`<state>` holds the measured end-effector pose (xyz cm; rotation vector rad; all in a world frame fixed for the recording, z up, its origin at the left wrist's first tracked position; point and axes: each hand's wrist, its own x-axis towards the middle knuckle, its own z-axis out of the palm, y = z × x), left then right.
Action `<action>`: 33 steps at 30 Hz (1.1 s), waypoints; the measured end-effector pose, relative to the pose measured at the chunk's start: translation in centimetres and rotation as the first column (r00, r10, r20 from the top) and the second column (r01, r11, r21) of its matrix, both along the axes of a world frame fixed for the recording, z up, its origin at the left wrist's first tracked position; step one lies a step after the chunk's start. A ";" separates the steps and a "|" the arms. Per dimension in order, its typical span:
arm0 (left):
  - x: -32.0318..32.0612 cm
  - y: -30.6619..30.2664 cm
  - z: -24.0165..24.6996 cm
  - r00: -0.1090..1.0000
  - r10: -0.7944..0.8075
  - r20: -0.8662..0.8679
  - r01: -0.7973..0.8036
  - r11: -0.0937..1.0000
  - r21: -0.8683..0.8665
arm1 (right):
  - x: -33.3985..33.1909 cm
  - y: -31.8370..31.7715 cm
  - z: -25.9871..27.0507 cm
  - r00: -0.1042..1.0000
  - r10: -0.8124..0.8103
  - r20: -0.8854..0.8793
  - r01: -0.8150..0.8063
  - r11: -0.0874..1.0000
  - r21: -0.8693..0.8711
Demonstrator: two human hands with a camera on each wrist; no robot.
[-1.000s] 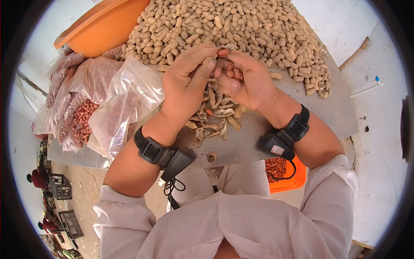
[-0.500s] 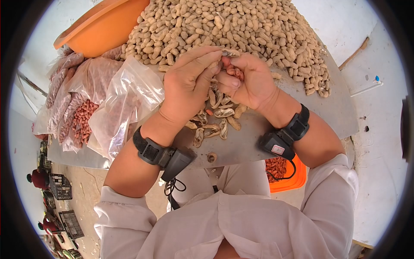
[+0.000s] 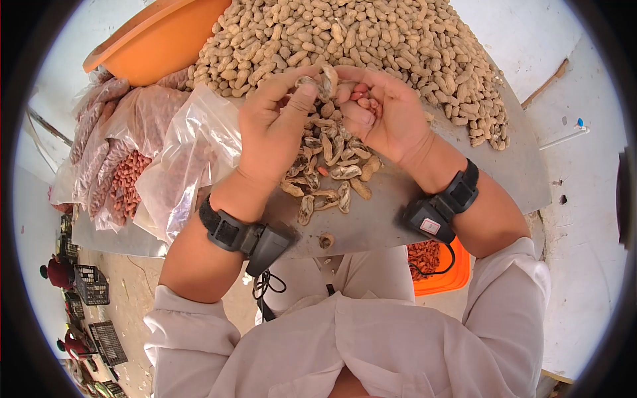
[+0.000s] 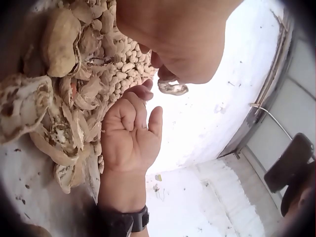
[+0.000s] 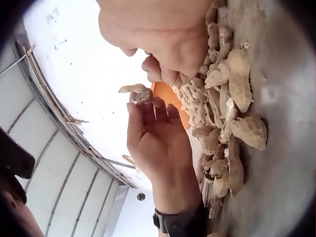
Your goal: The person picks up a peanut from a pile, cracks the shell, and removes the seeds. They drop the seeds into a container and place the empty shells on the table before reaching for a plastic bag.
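Note:
My left hand [image 3: 275, 126] pinches a split peanut shell [image 3: 328, 81] between thumb and fingers, pale inside showing. The same peanut shell [image 4: 173, 88] sticks out past the fingertips in the left wrist view. Close on the other side, my right hand [image 3: 398, 123] curls its fingers round several reddish peanut kernels [image 3: 363, 98]. In the left wrist view that right hand [image 4: 129, 133] has its palm turned up with fingers bent. Below both hands lies a heap of broken shells [image 3: 345, 172] on the metal tabletop [image 3: 378, 225], with one loose kernel [image 3: 323, 171] among them.
A large mound of unshelled peanuts [image 3: 371, 40] rises behind the hands. At left are an orange basin [image 3: 152, 46], bags of kernels [image 3: 133, 179] and a clear plastic bag [image 3: 206, 132]. An orange tub [image 3: 458, 275] of reddish pieces sits below the table edge.
The hands have drawn apart, the left one moving left with the shell now opened in its fingertips. Kernels in the right hand and the shell heap beneath show more fully.

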<state>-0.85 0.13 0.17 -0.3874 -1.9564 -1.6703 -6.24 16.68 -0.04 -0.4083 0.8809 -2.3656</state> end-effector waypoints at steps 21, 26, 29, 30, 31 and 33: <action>1.5 0.4 -0.9 0.876 -0.443 -0.190 0.269 0.776 -0.571 | -1.6 -0.2 4.5 0.941 0.058 -0.335 0.134 0.842 0.522; 1.6 1.0 -1.4 0.834 -0.503 -0.226 0.288 0.746 -0.600 | -1.8 -5.4 8.7 0.855 0.375 -0.358 0.138 0.502 0.854; 1.7 0.6 -1.4 0.858 -0.466 -0.217 0.245 0.741 -0.625 | -2.1 -9.5 8.5 0.794 0.521 -0.314 0.126 0.364 0.923; 1.8 0.4 -1.4 0.874 -0.449 -0.185 0.233 0.721 -0.652 | -2.3 -10.7 8.2 0.778 0.562 -0.282 0.110 0.319 0.941; 1.8 0.3 -1.6 0.886 -0.428 -0.179 0.216 0.722 -0.657 | -2.7 -11.5 7.9 0.761 0.600 -0.248 0.096 0.273 0.957; 1.9 0.2 -1.8 0.907 -0.387 -0.166 0.184 0.719 -0.670 | -3.6 -12.6 7.5 0.752 0.643 -0.144 -0.029 0.250 0.968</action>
